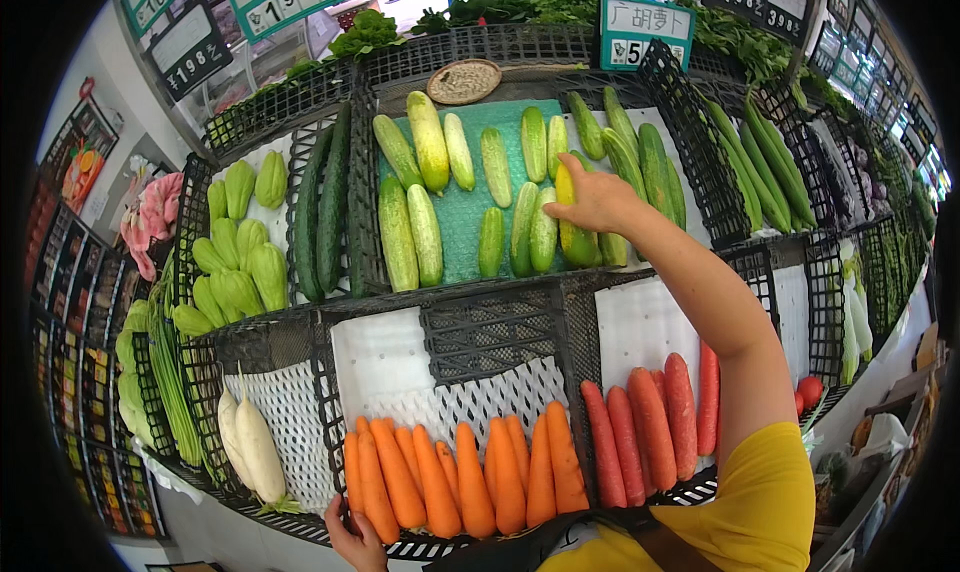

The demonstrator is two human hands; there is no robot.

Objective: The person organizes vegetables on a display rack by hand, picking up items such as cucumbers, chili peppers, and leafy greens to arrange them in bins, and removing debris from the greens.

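My right hand (592,197) reaches over the upper row of crates, its thumb and fingers around a yellow-green cucumber (576,234). Paler green cucumbers (544,231) lie just left of it, and darker green ones (654,165) to its right. Under the middle cucumbers is a green padded liner (457,219). Low in the view, my left hand (354,540) is at the front rim of the lower crates, against the left end of a row of orange carrots (424,474). How firmly its fingers close on the rim cannot be told.
Chayotes (240,272) and long dark cucumbers (330,204) fill crates at left. White radishes (259,448) lie below them, reddish carrots (652,429) under my right arm. Black mesh crate walls (694,148) divide the produce. A round woven tray (465,81) and price signs (646,32) stand behind.
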